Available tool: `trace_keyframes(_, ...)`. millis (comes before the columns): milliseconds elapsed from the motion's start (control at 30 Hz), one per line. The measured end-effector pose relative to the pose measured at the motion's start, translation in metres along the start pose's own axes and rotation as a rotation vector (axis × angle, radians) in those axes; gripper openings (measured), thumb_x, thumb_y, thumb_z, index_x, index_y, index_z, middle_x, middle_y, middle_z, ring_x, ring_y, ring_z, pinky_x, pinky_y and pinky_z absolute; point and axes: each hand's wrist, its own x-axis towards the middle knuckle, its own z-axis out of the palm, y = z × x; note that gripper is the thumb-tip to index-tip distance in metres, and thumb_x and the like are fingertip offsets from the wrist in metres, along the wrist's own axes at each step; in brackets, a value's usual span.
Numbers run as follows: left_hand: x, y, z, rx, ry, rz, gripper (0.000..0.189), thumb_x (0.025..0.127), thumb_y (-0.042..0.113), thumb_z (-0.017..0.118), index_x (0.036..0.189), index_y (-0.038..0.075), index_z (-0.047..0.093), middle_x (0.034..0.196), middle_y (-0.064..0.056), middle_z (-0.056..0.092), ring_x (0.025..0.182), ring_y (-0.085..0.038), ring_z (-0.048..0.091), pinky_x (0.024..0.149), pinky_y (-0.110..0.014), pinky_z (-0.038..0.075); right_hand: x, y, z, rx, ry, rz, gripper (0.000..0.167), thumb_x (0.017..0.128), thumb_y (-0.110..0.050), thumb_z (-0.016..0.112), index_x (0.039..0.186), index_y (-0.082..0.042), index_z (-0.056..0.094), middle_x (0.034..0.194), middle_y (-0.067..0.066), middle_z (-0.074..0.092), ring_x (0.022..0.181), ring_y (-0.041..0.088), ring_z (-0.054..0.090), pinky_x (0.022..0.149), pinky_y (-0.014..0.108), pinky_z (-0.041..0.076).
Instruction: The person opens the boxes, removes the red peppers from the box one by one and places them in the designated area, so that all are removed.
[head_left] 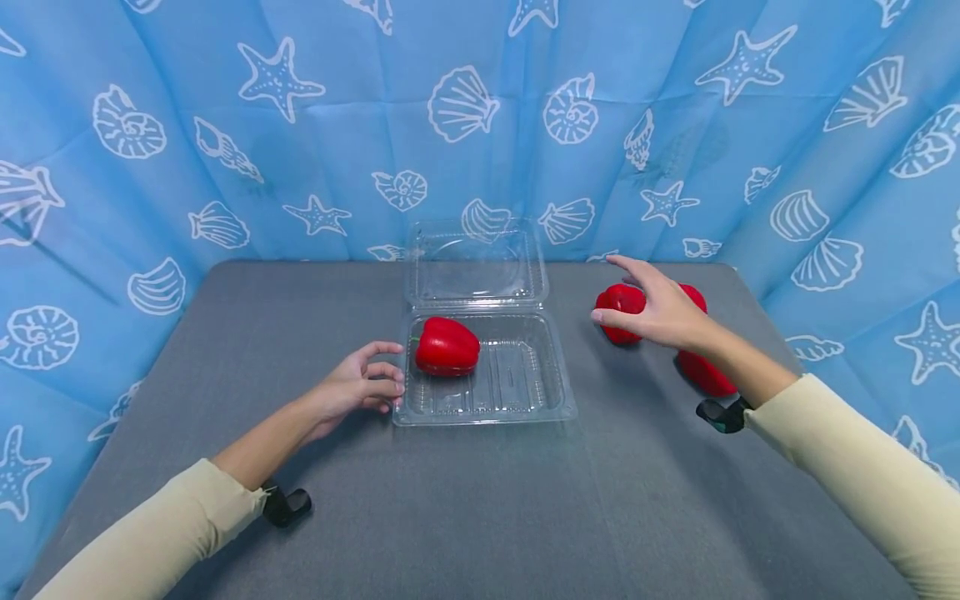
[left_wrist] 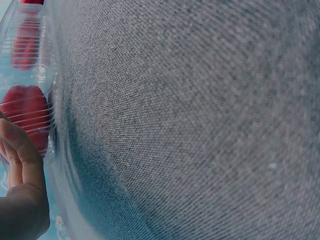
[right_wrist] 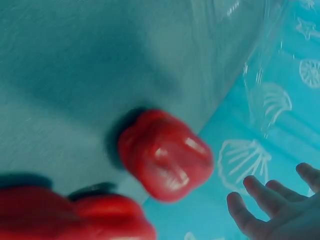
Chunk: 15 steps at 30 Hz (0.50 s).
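Observation:
A clear plastic clamshell box point(head_left: 517, 375) lies with its lid point(head_left: 480, 279) flipped back, and one red bell pepper point(head_left: 447, 347) rests on its side in the left part of the base. My left hand point(head_left: 358, 385) is at the box's left edge, fingers loosely bent, fingertips right at the rim. My right hand point(head_left: 654, 310) hovers with thumb and fingers spread over another red bell pepper point(head_left: 618, 312). In the right wrist view that pepper point(right_wrist: 165, 157) stands apart from the fingers, with nothing in the hand.
More red bell peppers point(head_left: 705, 373) lie on the grey tabletop point(head_left: 480, 508) beneath the right wrist, partly hidden by it. A blue curtain point(head_left: 337, 150) with white shells and starfish hangs behind the table's back edge.

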Motion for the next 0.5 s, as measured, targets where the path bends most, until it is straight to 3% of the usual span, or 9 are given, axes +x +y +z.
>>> trace_keyframes(200, 0.000, 0.000, 0.000, -0.002, -0.006, 0.004, 0.062, 0.093, 0.009, 0.066, 0.145, 0.011, 0.032, 0.105, -0.012, 0.062, 0.082, -0.021, 0.068, 0.077, -0.032, 0.054, 0.014, -0.014, 0.019, -0.024, -0.048, -0.091, 0.096, 0.080, -0.044, 0.079, 0.157, -0.018, 0.027, 0.158, 0.011, 0.031, 0.139, 0.036, 0.037, 0.098, 0.063, 0.044)
trace_keyframes(500, 0.000, -0.002, 0.001, -0.011, -0.018, 0.025, 0.061, 0.093, 0.007, 0.065, 0.145, 0.009, 0.032, 0.107, -0.015, 0.062, 0.081, -0.020, 0.067, 0.075, -0.032, 0.054, 0.025, -0.037, 0.047, 0.107, -0.150, -0.214, 0.103, 0.076, -0.040, 0.085, 0.158, -0.023, 0.025, 0.161, 0.007, 0.030, 0.137, 0.035, 0.045, 0.095, 0.057, 0.049)
